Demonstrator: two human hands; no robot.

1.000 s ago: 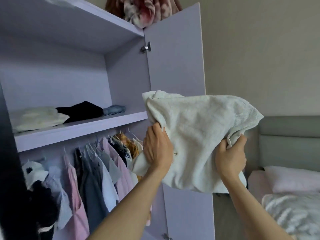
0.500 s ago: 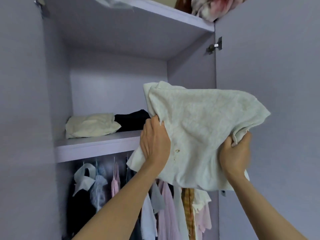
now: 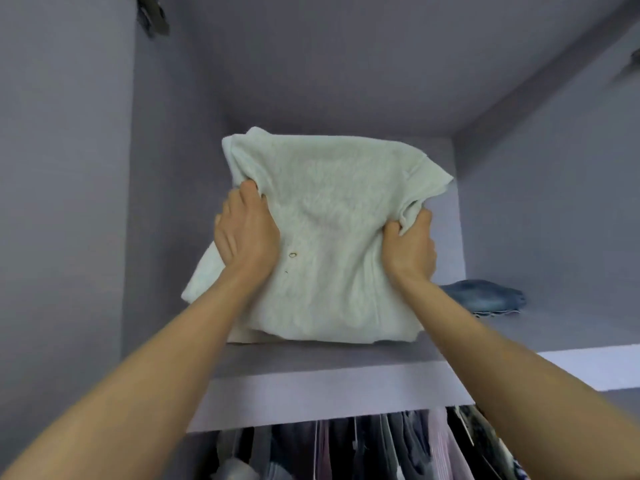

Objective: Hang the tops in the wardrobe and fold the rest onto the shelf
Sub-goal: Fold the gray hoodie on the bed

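A folded cream knit garment (image 3: 332,237) sits inside the lilac wardrobe, over the shelf (image 3: 311,386), and hides the pile behind it. My left hand (image 3: 247,233) grips its left edge with the fingers tucked into the cloth. My right hand (image 3: 410,244) grips a bunched fold at its right edge. The garment's lower end rests on or just above the shelf board; I cannot tell which. Its upper part tilts up toward the back wall.
A folded blue denim piece (image 3: 485,299) lies on the shelf to the right. Below the shelf hang several tops (image 3: 381,448) on hangers. Wardrobe side walls close in left (image 3: 69,202) and right (image 3: 554,202).
Both hands carried the cream garment from beside the open door leftward and forward into the shelf compartment. It now covers the cream and black folded pieces seen earlier.
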